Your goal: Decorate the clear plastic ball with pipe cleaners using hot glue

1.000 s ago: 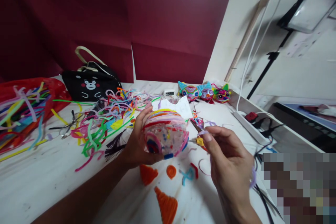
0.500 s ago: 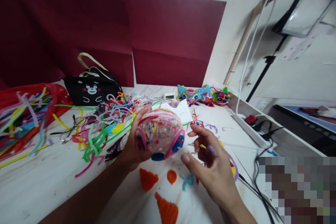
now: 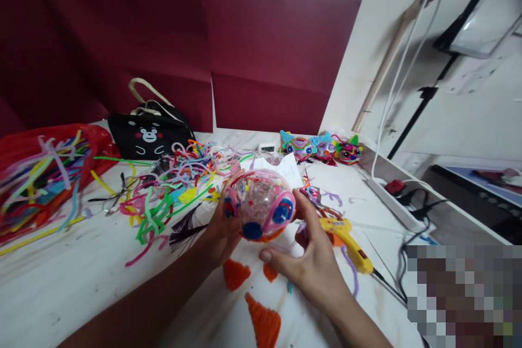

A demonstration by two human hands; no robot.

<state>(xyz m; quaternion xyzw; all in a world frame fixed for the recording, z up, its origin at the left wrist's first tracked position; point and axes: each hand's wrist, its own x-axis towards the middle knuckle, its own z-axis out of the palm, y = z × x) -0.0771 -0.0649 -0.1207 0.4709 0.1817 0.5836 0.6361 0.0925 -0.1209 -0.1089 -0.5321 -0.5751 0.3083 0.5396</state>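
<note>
A clear rounded ball craft (image 3: 259,201) hangs above the table. Its rim is wrapped in pink and red pipe cleaner, with blue-and-red eyes and a blue nose. My left hand (image 3: 224,231) is closed round its left side. By the right eye, my right hand (image 3: 312,258) has its fingers at or against the edge and its thumb spread away below. Under the hands lie orange pipe-cleaner pieces: a triangle (image 3: 236,274), a partly covered disc (image 3: 269,272) and a larger triangle (image 3: 264,319).
A yellow glue gun (image 3: 346,242) lies right of my right hand, its cord leading to a power strip (image 3: 393,204). Loose pipe cleaners (image 3: 155,206), glasses (image 3: 116,196), a red bag (image 3: 100,144) and a black bag (image 3: 150,138) sit left. Finished craft heads (image 3: 299,148) stand behind.
My left hand has tipped the ball so its eyes and nose face me more. My right hand has come in to the ball's right side, uncovering the glue gun.
</note>
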